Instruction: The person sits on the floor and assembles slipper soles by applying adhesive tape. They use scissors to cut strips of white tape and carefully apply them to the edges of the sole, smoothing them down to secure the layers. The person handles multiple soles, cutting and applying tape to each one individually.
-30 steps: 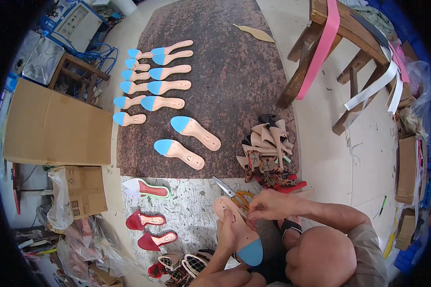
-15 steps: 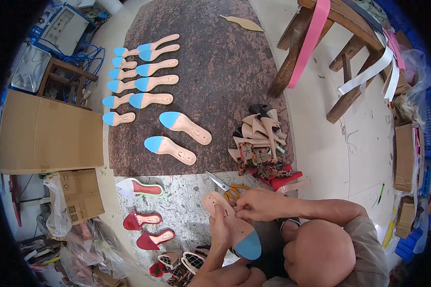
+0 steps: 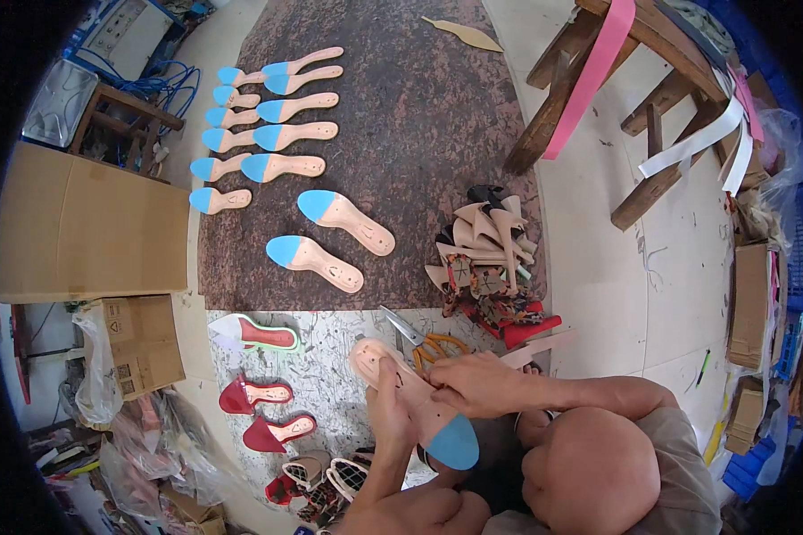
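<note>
My left hand [image 3: 391, 408] is closed around a beige shoe insole [image 3: 426, 403] with a blue toe end [image 3: 453, 443], its thumb lying on the upper face. The insole is tilted, heel end up and to the left, toe toward me. At its right edge, near the middle, my right hand [image 3: 475, 385] is closed in a pinch. The fingertips touch or nearly touch the insole; what they hold, if anything, is hidden. Just beyond the hands lie scissors [image 3: 403, 326] and orange-handled pliers [image 3: 439, 347].
Blue-toed insoles [image 3: 296, 136] lie in rows on a dark board [image 3: 401, 134]. Beige and patterned shoe pieces [image 3: 486, 250] are heaped at right. Red shoe pieces [image 3: 279, 432] and a green-edged one [image 3: 268, 337] lie left. A wooden stool [image 3: 651, 98] and cardboard boxes [image 3: 94, 232] flank the board.
The whole view has shifted a little. Both hands and the insole have moved slightly left and away from me in the picture, and the grip looks much the same.
</note>
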{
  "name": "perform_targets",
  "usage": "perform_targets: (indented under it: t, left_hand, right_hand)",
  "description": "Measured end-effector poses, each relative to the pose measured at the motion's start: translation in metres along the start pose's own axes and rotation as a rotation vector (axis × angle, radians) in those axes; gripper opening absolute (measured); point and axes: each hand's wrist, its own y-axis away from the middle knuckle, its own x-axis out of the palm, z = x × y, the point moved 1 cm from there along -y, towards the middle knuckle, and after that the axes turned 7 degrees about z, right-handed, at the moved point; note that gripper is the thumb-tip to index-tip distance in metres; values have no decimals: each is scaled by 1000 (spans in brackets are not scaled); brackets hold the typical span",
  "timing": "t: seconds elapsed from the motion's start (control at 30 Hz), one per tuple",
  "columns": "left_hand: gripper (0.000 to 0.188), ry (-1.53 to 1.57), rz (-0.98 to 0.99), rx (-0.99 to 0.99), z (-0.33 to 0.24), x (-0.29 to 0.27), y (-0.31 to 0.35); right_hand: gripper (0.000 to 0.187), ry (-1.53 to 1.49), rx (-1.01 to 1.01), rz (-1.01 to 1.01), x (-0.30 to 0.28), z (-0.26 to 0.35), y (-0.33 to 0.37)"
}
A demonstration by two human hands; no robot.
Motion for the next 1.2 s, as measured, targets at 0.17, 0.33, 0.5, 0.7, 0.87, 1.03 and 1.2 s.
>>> perform_targets:
  t: [0.17,0.33,0.5,0.7,0.87,1.03,1.2]
  left_hand:
    - [40,-125,208,129,2,2,-3]
    - [29,-79,298,-11,-13,1,0]
    - [22,99,202,-60,-18,-10,1]
    - [22,149,-42,52,-17,-10,4]
    - [24,23,-135,251,-27,-2,9]
    - [26,-85,-186,380,-33,0,10]
    - [27,-113,-154,483,-30,-5,6]
  right_hand:
    - [30,-92,-1,-38,-6,1,4]
    - [30,-262,-199,-135,-9,-9,-2]
    - [24,-184,-271,22,-42,-9,16]
    - [20,-1,-79,172,-30,2,30]
    - [19,-192,-101,172,-35,12,33]
    - [18,-196,-178,183,-30,12,36]
    - [15,-140,-231,218,-36,18,37]
